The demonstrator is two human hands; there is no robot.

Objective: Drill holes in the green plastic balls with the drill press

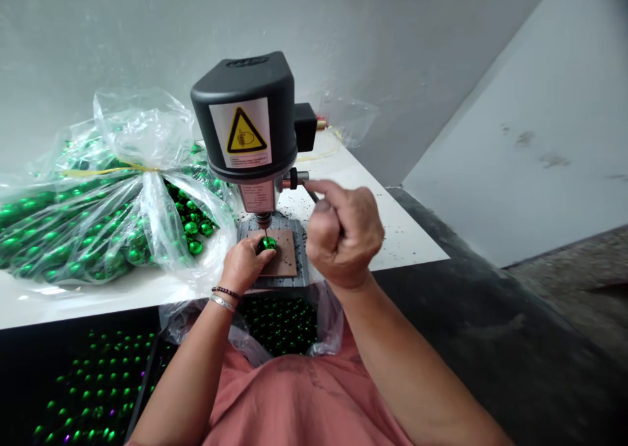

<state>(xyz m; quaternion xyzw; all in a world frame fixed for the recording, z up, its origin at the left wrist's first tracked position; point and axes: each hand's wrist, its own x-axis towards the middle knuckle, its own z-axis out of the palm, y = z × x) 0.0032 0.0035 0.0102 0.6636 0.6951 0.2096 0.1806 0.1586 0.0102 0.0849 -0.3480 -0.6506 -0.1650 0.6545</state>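
Note:
A small bench drill press [245,116] with a dark grey motor cover stands on the white table in front of me. My left hand [244,263] pinches a shiny green ball [269,243] on a brown board [284,263] at the machine's base. The thin drill bit [266,232] comes down onto the top of the ball; whether it has entered cannot be made out. At the machine's right side, my right hand [346,233] is closed around the feed lever [313,196], mostly hidden by my fingers, with the index finger reaching toward the hub.
Clear plastic bags [122,223] full of green balls, one tied with yellow string, lie on the left of the white table [412,250]. Below its front edge, an open plastic-lined container [328,322] holds more balls. Dark shavings surround the base. More green balls [98,394] show lower left.

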